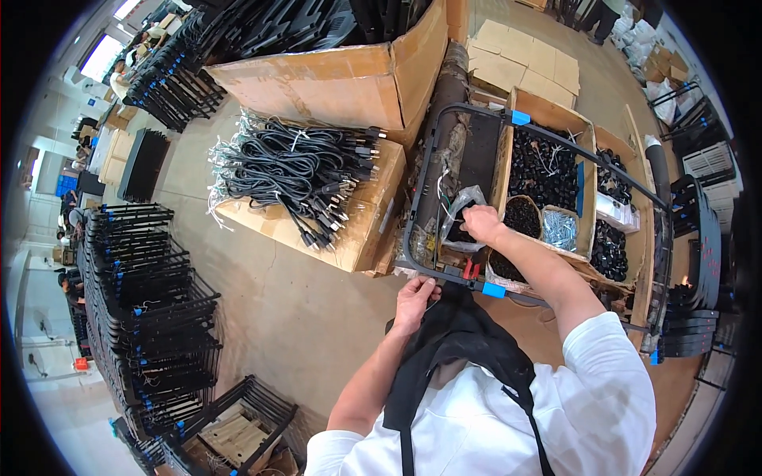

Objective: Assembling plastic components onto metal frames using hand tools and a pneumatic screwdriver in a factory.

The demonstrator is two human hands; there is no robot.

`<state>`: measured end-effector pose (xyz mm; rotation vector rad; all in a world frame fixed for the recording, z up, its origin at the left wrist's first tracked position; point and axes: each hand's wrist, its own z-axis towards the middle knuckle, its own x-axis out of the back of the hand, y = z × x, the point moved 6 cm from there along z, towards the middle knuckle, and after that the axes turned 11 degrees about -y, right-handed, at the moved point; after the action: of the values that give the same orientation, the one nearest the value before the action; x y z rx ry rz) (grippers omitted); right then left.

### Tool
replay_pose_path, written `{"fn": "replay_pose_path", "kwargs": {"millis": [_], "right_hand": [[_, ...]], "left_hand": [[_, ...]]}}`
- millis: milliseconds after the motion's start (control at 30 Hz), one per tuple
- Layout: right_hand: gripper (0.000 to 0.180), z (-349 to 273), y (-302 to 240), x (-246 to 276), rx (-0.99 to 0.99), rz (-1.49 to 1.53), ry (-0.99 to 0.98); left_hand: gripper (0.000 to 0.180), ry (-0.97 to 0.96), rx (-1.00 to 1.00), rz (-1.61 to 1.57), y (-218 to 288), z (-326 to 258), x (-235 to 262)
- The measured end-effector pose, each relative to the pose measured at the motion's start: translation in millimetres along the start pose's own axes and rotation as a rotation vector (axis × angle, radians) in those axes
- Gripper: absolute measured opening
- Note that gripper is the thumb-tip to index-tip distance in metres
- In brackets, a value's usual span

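A black tubular metal frame (530, 120) with blue tape pieces lies across the bench in front of me. At its near left corner, my left hand (417, 303) is closed in a pinch; what sits between the fingertips is too small to name. My right hand (482, 225) reaches over the frame's near bar into a see-through plastic bag (474, 195) with dark contents. Its fingers are curled, and their tips are hidden in the bag. Thin white and green wires (441, 190) run beside the bag. Red-handled tool parts (471, 270) show just below it.
Wooden bins (594, 147) hold black plastic parts, with silver screws (559, 228) in a smaller section. To the left, bundled black power cords (305, 170) lie on a cardboard box (361, 252). Behind stands a large carton (333, 83) of black parts. Stacked black frames (151, 317) fill the far left.
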<state>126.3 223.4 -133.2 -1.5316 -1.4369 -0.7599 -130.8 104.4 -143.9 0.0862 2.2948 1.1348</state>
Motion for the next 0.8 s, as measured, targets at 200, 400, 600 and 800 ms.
{"fn": "replay_pose_path", "kwargs": {"millis": [200,400,600,800], "right_hand": [[0.024,2.7,16.9,7.5,-0.075,0.242,0.075],[0.028,-18.4,21.4,25.2,-0.144,0.839,-0.120],[0.023,-83.4,25.7,28.6,-0.177,1.345,-0.020],[0.033,-165.1,-1.8,43.4,-0.138,1.429,0.155]], "left_hand": [[0.016,-0.062,-0.002,-0.077,4.6,3.8,-8.9],[0.015,-0.038,-0.026,-0.035,6.8,1.7,-6.5],[0.015,-0.048,0.009,-0.058,-1.3,5.8,-5.5],[0.017,-0.060,0.002,0.000,-3.5,7.6,3.1]]}}
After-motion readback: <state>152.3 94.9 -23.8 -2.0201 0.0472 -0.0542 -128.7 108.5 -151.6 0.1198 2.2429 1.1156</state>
